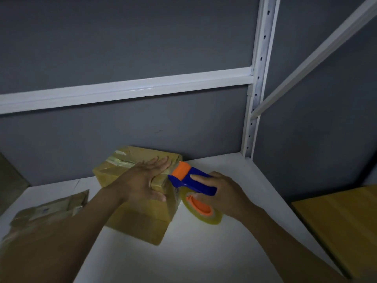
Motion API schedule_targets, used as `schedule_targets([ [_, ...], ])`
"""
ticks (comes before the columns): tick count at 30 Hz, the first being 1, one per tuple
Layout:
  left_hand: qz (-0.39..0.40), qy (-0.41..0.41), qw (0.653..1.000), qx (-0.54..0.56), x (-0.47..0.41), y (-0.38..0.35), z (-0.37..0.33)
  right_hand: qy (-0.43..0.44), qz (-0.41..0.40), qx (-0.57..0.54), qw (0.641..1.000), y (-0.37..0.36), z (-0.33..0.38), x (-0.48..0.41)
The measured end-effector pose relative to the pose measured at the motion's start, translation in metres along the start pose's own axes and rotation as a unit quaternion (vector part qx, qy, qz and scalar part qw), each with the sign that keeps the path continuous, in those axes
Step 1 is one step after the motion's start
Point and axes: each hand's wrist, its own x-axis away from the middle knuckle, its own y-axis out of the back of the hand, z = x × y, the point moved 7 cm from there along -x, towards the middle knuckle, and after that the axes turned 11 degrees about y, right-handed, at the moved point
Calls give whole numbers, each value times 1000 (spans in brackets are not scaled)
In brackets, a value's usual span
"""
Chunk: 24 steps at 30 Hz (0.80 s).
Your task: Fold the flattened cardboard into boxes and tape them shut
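Taped cardboard box standing on a white shelf surface in dim light, its far side close to a grey wall. The left hand lies flat on the box top, fingers straight and grasping nothing, while the right hand, just right of the box, is curled round a blue-and-orange tape dispenser whose clear tape roll hangs beside the box's right face. Left of the box lies a blurred cardboard parcel; above it runs a white rail, joining a perforated upright to its right, and a yellow board sits well right.
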Motion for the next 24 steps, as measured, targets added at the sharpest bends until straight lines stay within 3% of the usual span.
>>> schedule_targets([
  [6,-21,4,999,-25,-7,-3,4,-15,24,99,995,17,-19,44],
  [10,-45,18,998,-33,-9,-7,-4,14,44,195,980,7,2,23],
  [24,-66,94,993,-28,-1,-6,-17,-65,18,168,983,-3,7,6],
])
